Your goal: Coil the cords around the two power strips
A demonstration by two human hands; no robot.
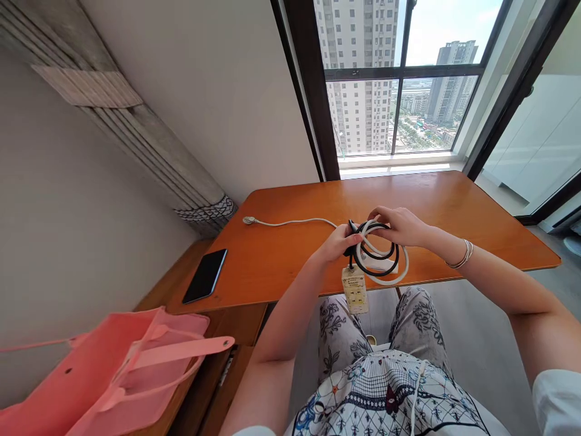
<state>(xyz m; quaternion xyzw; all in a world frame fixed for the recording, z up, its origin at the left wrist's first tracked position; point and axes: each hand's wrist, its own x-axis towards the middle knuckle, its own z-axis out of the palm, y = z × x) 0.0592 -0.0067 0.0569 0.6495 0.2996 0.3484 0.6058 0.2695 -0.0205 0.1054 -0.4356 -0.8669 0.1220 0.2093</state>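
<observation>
My left hand (339, 242) is closed on the left side of a loose coil of black and white cables (403, 266), held just above the table's near edge. At the top of the loops, my right hand (397, 225) has its fingers bent around the cable. Below my left hand a yellowed white socket block (355, 292) hangs over the edge on a black cord. A white extension cord (295, 222) runs left from my left hand and ends in a plug (249, 220) on the table. Behind the loops lies a white oblong piece (379, 263), partly hidden.
The brown wooden table (436, 194) reaches to the window. A black phone (205, 276) lies near its left edge. Lower left, a pink bag (122, 357) rests on a wooden surface. A grey curtain (149, 151) hangs behind it. My knees are under the table's front edge.
</observation>
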